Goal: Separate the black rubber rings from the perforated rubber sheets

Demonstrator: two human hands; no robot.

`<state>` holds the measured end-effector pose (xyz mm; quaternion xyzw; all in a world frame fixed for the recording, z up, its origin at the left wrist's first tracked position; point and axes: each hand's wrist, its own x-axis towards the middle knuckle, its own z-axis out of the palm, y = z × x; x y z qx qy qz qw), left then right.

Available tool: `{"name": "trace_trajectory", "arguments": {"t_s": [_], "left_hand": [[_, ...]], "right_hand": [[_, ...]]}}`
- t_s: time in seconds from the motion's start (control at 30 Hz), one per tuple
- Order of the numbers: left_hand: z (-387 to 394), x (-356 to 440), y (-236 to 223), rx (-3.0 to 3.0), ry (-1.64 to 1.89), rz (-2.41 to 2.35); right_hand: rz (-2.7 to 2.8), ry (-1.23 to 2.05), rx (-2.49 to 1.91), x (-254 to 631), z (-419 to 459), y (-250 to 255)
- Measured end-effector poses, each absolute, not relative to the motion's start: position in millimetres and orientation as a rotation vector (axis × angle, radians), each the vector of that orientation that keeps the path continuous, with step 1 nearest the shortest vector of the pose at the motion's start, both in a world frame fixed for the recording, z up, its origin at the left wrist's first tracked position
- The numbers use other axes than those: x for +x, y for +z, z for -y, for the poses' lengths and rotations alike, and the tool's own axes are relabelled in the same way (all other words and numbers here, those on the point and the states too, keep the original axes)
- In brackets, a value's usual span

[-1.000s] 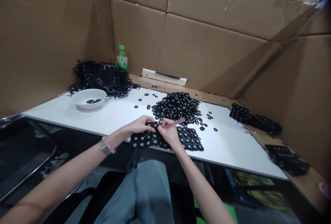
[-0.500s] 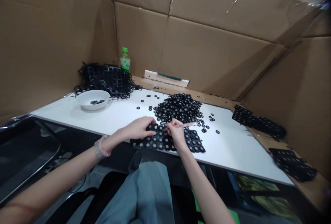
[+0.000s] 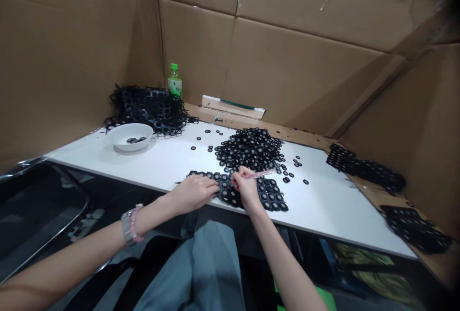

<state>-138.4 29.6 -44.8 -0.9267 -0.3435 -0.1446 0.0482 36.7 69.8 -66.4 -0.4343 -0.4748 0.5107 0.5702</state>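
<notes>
A black sheet of round rings with pale centres (image 3: 272, 195) lies along the table's front edge. My left hand (image 3: 196, 191) rests over its left part, fingers curled together and pressed onto the rings; the fingertips are partly hidden. My right hand (image 3: 246, 187) is closed around a slim translucent pen-like stick with reddish markings (image 3: 264, 174). The stick slants, its rear end toward the right and its lower end down at the sheet near my left fingers. Just behind the sheet rises a heap of loose black rings (image 3: 251, 148).
A white bowl (image 3: 122, 144) with a few black pieces stands left. Behind it are a tangled pile of black ring webbing (image 3: 147, 107) and a green-capped bottle (image 3: 175, 83). More black sheets (image 3: 415, 228) lie at the right. Cardboard walls (image 3: 305, 76) enclose the table.
My left hand has moved down and slightly left over the sheet, with its fingers now drawn together. My right hand stays nearly in place with the stick. The view has shifted slightly.
</notes>
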Motion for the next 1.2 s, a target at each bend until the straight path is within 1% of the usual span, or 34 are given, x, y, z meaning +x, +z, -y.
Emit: {"name": "trace_trajectory", "arguments": {"t_s": [0.3, 0.43, 0.63, 0.83, 1.0, 1.2], "left_hand": [[-28, -119, -31, -2.754, -0.196, 1.028], [-37, -117, -34, -2.704, -0.238, 1.033], [-56, -145, -25, -2.980, -0.216, 0.619], [-64, -142, -25, -2.959, -0.191, 0.522], [-64, -136, -37, -2.710, -0.312, 0.510], [-65, -144, -47, -2.650, -0.591, 0.398]], "right_hand": [[0.977, 1.250, -0.991, 38, -70, -62], [0.905, 1.271, -0.985, 38, -70, -59], [0.876, 1.296, -0.976, 38, -71, -60], [0.890, 1.283, -0.974, 37, -72, -61], [0.954, 1.231, -1.007, 37, -71, -62], [1.174, 1.109, -1.065, 36, -67, -61]]}}
